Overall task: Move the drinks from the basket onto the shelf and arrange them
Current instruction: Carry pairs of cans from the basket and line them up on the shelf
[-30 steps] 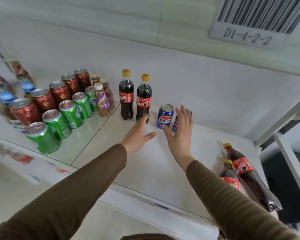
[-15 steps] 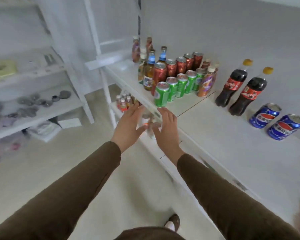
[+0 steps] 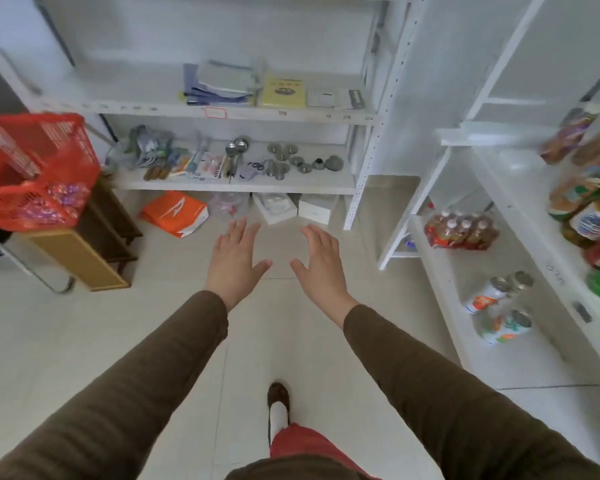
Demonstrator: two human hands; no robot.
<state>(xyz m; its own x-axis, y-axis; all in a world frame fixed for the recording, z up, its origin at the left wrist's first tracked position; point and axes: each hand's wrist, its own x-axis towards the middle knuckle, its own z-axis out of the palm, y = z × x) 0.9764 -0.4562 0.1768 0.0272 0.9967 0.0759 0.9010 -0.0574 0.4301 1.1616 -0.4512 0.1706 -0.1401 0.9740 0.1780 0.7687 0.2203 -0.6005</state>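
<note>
View swung from shelf (image 3: 520,188) to tiled floor (image 3: 146,306) | hands (image 3: 234,259) (image 3: 321,263) spread, empty | red basket (image 3: 39,168) left

White metal shelving unit (image 3: 243,114) against the far wall. Upper board: stacked blue-grey folders (image 3: 219,85), yellow booklet (image 3: 284,92), white cards beside it. Lower board: metal ladles (image 3: 235,148), round grey metal lids (image 3: 300,160), packaged small tools (image 3: 174,161). Floor below: orange and white bag (image 3: 174,213), two white boxes (image 3: 293,207). Left: wooden rack (image 3: 84,251) on pale tiled floor (image 3: 118,327).
</note>
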